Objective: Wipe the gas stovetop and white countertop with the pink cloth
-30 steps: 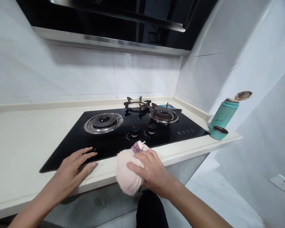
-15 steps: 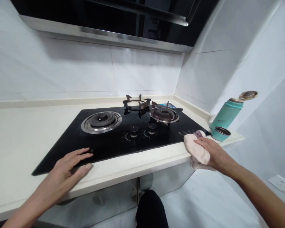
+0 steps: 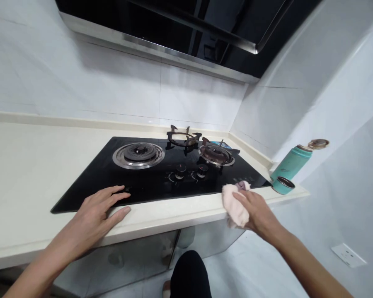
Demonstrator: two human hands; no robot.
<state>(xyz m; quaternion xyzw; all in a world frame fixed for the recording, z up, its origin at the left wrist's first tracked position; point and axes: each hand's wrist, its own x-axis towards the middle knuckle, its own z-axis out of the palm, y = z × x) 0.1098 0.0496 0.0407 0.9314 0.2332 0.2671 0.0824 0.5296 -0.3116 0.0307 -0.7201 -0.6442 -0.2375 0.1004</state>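
My right hand (image 3: 257, 209) grips a pale pink cloth (image 3: 233, 205) and presses it on the cream countertop's (image 3: 34, 174) front edge, just before the right front corner of the black glass hob (image 3: 155, 184). My left hand (image 3: 95, 211) lies flat with fingers stretched out on the counter's front edge, its fingertips touching the hob's left front corner. The hob has a left burner (image 3: 138, 154), a right burner (image 3: 216, 155) and two knobs (image 3: 191, 171) between them.
A loose pan support (image 3: 184, 138) sits at the back of the hob. A teal flask (image 3: 290, 162) with its lid flipped open stands at the counter's right end beside its cup (image 3: 282, 185). A range hood (image 3: 186, 33) hangs overhead. A wall socket (image 3: 348, 254) is low right.
My right hand swept the cloth from the middle of the counter's front edge to the right end, then came back a little to the left. My left hand stayed put.
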